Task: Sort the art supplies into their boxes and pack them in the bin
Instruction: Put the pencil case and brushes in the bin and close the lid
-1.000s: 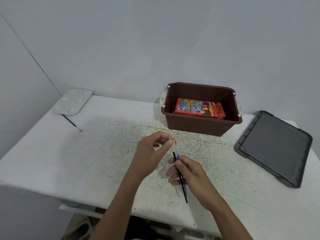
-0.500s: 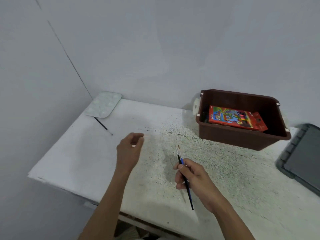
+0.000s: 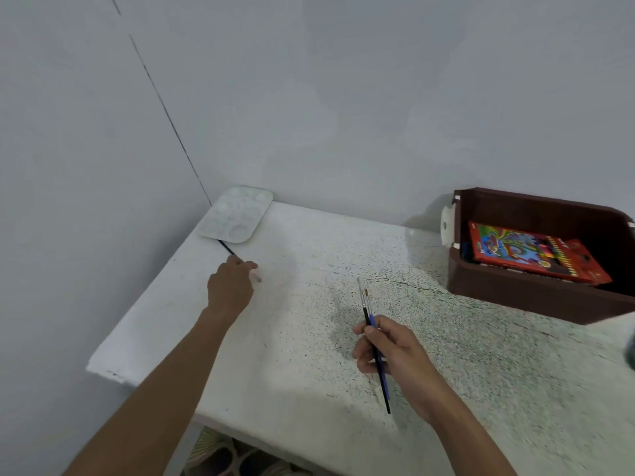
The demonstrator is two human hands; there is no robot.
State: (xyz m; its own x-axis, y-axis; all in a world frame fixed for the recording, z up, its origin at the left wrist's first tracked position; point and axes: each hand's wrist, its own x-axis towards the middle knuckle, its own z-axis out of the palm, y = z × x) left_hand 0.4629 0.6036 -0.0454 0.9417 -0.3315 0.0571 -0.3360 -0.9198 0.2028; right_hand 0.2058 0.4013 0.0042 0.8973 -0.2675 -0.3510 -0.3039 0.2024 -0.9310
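black brush [image 3: 226, 249] at outstretched left hand [image 3: 232, 286], grip unclear | right hand [image 3: 395, 348] fingers [image 3: 365, 356] pinch two brushes [image 3: 366, 304]

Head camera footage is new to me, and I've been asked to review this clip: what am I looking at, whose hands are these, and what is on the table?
The camera sits on a person's head, looking forward and down, so the two bare arms are the wearer's own; there is no machine. The right hand holds two thin paintbrushes, one black-handled, one blue. The left hand reaches to a third brush lying by a white paint palette at the far corner of the white table; whether it grips the brush yet is hidden. At the right stands a brown bin with a red box inside.
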